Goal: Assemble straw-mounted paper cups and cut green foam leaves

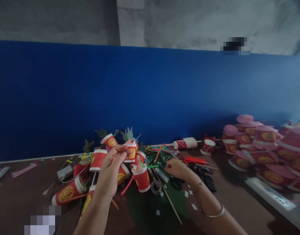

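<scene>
My left hand (114, 168) is raised with thumb and fingertips pinched together. They overlap the left side of a red paper cup (132, 154) with a gold emblem; whether they grip it or some small piece, I cannot make out. Just below stands another red cup (142, 179) with a green straw and a pink strip. My right hand (176, 169) reaches low over the clutter with curled fingers, their tips hidden. Close to it lie a clear glue tube (162, 175) and dark-handled scissors (176, 183). A thin wooden stick (169, 200) lies below.
Several red cups (67, 192) lie around my left arm, near a white adapter (65, 173). Behind the right hand are a red-handled cutter (196, 160) and stacked cups (185, 143). Pink-topped cups (264, 137) and a power strip (272, 192) sit right. A blue partition (145, 94) backs the table.
</scene>
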Demonstrator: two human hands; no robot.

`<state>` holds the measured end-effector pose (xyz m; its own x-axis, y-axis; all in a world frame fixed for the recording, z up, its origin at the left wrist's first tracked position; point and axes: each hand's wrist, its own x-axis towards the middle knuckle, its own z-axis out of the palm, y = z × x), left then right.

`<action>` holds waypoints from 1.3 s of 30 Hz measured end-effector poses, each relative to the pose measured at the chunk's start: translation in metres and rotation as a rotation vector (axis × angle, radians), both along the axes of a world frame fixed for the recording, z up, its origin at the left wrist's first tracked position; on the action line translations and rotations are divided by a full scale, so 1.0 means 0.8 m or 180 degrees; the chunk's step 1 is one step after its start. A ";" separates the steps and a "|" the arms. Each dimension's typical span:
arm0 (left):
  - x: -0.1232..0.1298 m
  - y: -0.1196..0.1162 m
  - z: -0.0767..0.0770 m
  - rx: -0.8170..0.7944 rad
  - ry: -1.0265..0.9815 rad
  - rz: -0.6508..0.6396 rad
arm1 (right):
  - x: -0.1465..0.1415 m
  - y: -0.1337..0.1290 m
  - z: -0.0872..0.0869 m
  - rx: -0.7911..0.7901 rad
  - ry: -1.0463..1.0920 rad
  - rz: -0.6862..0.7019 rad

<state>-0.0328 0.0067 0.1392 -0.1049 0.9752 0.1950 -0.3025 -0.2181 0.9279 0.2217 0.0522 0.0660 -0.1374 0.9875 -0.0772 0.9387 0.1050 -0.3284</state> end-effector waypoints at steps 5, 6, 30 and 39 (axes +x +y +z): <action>0.012 -0.027 0.005 0.0521 0.1837 -0.0807 | -0.019 -0.042 -0.007 -0.0229 -0.0217 0.0244; 0.016 -0.034 0.003 0.0736 0.2187 -0.0986 | -0.024 -0.049 -0.010 -0.0255 -0.0261 0.0298; 0.042 -0.098 -0.178 0.1798 0.5183 -0.1521 | -0.049 -0.087 -0.038 0.0555 0.1448 0.1178; 0.026 -0.104 -0.194 0.1540 0.5079 -0.0148 | -0.042 -0.097 -0.064 0.0828 0.1128 0.1309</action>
<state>-0.0117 -0.0765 -0.0161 0.5083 0.7934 0.3350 0.8042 -0.5764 0.1448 0.1882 -0.0252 0.0145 -0.4853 0.8283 0.2801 0.6422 0.5550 -0.5287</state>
